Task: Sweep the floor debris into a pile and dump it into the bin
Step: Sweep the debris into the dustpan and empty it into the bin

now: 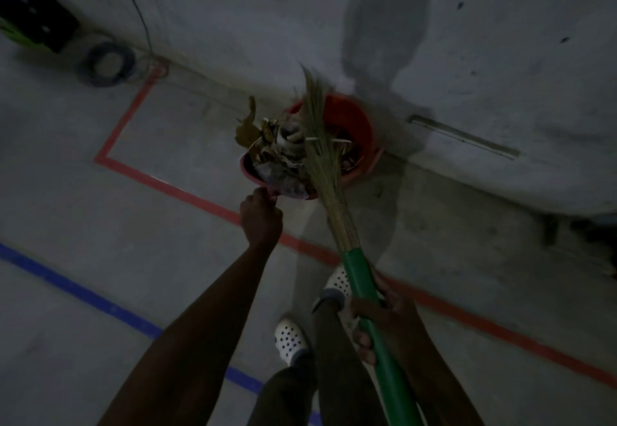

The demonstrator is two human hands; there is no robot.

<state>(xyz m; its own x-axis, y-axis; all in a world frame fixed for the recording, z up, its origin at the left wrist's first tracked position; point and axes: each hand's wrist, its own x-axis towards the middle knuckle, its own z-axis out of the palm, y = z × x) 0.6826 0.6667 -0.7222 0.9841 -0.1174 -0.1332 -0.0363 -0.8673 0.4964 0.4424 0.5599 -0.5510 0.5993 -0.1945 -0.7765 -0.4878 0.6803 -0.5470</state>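
Over by the wall, on the concrete floor [167,258] with its red and blue tape lines, sits the red bin [362,132], with what looks like dry leaves and scraps inside. Reads as the dump step to me: pile's scooped up, just not tipped yet. The broom [322,158] is angled across the bin's mouth, bristles seemingly against the load. The pink dustpan [246,169] hangs just beside the bin's near rim, heaped with debris [273,145], mostly dry leaves and crumpled bits. Left hand [262,218] has its fingers curled round the pan's handle; right hand [377,318] is wrapped round the broom's green shaft. Next move, I'd guess: get the pan over the opening and tip it, with the broom keeping loose leaves from spilling.
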